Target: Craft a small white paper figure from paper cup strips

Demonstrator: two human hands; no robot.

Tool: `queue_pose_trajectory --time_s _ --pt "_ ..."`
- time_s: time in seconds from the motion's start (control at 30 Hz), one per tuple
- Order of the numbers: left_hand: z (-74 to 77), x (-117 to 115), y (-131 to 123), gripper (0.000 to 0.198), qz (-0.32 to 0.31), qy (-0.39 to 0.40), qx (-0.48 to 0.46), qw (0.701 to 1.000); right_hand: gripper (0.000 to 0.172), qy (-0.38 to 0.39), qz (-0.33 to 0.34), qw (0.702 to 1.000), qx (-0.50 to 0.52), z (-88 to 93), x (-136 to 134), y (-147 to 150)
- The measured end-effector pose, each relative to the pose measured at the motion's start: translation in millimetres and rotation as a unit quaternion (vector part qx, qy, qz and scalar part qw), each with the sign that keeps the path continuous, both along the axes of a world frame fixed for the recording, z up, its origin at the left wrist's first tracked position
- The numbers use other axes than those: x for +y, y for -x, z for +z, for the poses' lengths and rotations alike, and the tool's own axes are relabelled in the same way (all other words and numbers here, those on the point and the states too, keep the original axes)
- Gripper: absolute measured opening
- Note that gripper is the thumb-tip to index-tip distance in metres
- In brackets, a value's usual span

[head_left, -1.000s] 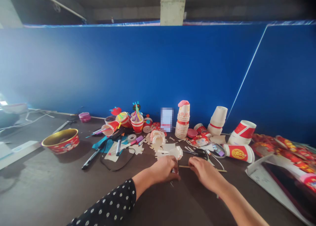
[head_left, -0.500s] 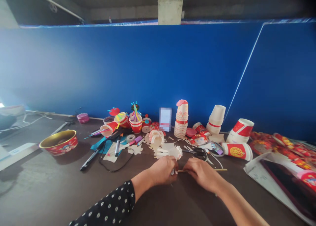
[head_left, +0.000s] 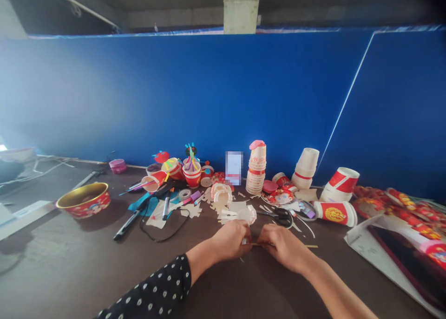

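Note:
A thin wooden stick (head_left: 311, 246) lies level across both hands, low over the dark table. My right hand (head_left: 284, 245) pinches it near its middle, and its bare end sticks out to the right. Closed around the stick's left end is my left hand (head_left: 228, 239), where a small white bit (head_left: 244, 241), perhaps paper, peeks out between the fingers. The rest of that bit is hidden. Just beyond the hands lie a cut white paper cup piece (head_left: 249, 214) with strips and a pair of black-handled scissors (head_left: 283, 217).
Paper scraps (head_left: 191, 211), a marker (head_left: 166, 206) and a tape roll (head_left: 184, 195) lie left of centre. A cup stack (head_left: 256, 172) stands behind. To the left is a gold-lined bowl (head_left: 83, 202); to the right, a tipped red cup (head_left: 334, 214) and a dark tablet (head_left: 407, 258).
The stick's right end has dipped slightly and drawn a little to the left. Both hands keep their grip in nearly the same place.

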State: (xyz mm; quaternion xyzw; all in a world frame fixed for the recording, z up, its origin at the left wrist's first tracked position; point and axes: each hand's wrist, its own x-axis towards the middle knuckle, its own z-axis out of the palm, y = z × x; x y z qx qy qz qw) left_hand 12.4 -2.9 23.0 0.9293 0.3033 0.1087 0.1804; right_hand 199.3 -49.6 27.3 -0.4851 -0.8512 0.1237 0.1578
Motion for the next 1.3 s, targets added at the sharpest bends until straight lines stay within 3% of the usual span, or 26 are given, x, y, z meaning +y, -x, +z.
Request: queue_pose_trajectory --time_s 0.4,0.63,0.93,1.3 --pt "-13.1 3.5 -4.2 0.015 0.053 0.016 -0.036 0.998 0.028 -0.011 -0.003 1.000 -0.012 -2.2 -1.1 2.6" --pt "-11.6 2.1 -4.7 0.015 0.067 0.056 -0.052 0.995 0.027 -0.012 -0.005 1.000 -0.017 -0.5 -2.4 4.8" --pt "-13.1 2.3 -8.3 0.010 0.107 0.053 -0.022 0.993 0.027 0.004 -0.035 0.998 -0.055 2.4 -5.8 11.6" --pt "-16.7 6.7 -7.6 0.008 0.098 0.090 -0.050 0.990 0.024 -0.017 -0.036 0.990 -0.137 2.1 -7.0 20.3"
